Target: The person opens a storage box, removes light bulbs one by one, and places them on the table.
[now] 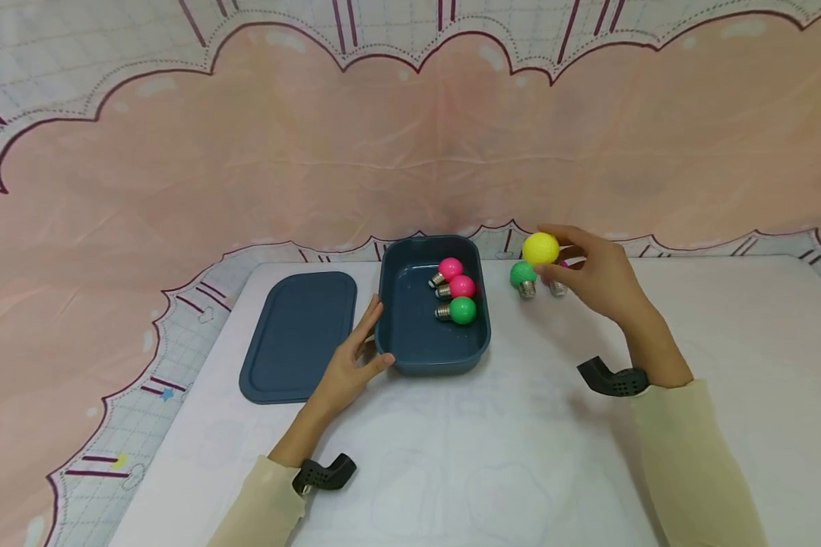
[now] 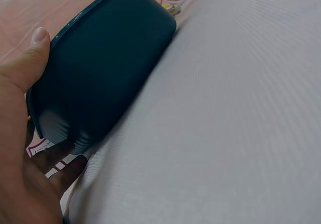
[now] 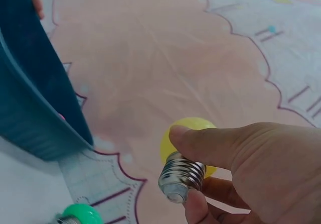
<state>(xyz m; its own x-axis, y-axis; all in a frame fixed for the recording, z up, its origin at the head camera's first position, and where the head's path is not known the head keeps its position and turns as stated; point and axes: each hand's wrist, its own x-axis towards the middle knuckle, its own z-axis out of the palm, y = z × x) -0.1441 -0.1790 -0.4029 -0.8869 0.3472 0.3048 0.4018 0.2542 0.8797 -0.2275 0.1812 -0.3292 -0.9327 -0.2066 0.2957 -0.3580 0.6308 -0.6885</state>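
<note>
My right hand [image 1: 591,273] pinches a yellow bulb [image 1: 540,248] by its metal screw base [image 3: 180,176], lifted above the table to the right of the dark blue box [image 1: 410,357]. A green bulb [image 1: 523,275] and another bulb half hidden by my fingers lie below it. Inside the box lie two pink bulbs [image 1: 450,268] and a green one [image 1: 462,310]. My left hand [image 1: 356,357] holds the box's near-left corner, thumb on the rim [image 2: 37,38], fingers against its wall [image 2: 110,63].
The box's flat blue lid [image 1: 299,334] lies on the table left of the box. A pink patterned cloth hangs behind and drapes the left table edge. White table surface [image 1: 492,456] stretches in front of and right of the box.
</note>
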